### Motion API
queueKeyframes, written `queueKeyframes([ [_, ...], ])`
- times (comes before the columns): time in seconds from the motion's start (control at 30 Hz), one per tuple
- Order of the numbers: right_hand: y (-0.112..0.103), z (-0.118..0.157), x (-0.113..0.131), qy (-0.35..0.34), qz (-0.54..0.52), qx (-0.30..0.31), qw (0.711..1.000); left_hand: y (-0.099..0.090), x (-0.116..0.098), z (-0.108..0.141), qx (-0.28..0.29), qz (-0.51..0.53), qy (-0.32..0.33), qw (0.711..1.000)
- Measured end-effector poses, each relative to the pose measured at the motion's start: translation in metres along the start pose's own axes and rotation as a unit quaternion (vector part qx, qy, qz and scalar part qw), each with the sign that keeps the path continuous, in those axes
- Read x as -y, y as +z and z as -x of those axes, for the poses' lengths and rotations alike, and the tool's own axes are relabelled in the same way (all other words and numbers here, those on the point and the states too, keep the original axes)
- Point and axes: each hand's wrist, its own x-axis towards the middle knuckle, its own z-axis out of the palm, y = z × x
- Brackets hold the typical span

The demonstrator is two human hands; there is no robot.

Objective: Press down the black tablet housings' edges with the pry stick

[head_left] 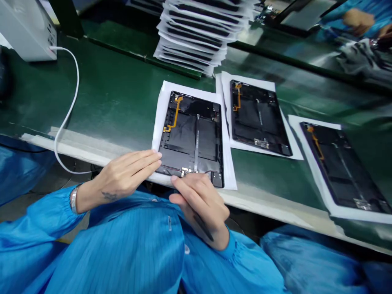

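My left hand (130, 173) lies with fingers stretched out and side by side, its fingertips at the lower left edge of a black tablet housing (183, 141). Curled at the housing's bottom edge, my right hand (202, 202) holds a slim dark tool (202, 227) against the palm; the tool's tip is hidden. The housing rests on a white sheet (228, 175). Inside it are an orange flex cable (177, 114), a long grey strip (196, 141) and a small circuit board (185, 171) close to my right fingers.
Two similar housings (260, 116) (344, 165) lie on sheets to the right. Behind stands a tall stack of wrapped parts (196, 34). A white device (33, 32) with a white cable (76, 81) is at the left. Another person's hand (358, 20) shows at the top right.
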Motion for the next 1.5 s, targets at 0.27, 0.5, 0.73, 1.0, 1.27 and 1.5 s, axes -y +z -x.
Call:
queueKeyframes([
  [0.27,0.003,0.013,-0.003,-0.004,0.064,0.029,0.997,0.001,-0.003,0.001,0.002,0.004,-0.024,1.000],
  [0.5,-0.009,0.026,0.001,0.057,0.106,-0.008,0.993,-0.001,-0.007,-0.004,0.006,-0.019,-0.016,1.000],
  [0.73,-0.016,-0.006,-0.005,0.133,-0.072,-0.018,0.988,-0.011,-0.016,-0.026,0.108,-0.087,-0.006,0.990],
  [1.0,-0.001,-0.036,-0.014,0.217,-0.186,0.048,0.957,-0.010,-0.016,-0.030,0.132,-0.103,-0.011,0.986],
  [1.27,-0.004,-0.039,-0.013,0.164,-0.163,0.079,0.970,-0.010,-0.015,-0.032,0.106,-0.099,-0.007,0.989],
  [1.5,-0.006,-0.041,-0.015,0.139,-0.159,0.091,0.973,-0.006,0.001,-0.007,0.027,-0.013,0.027,0.999],
])
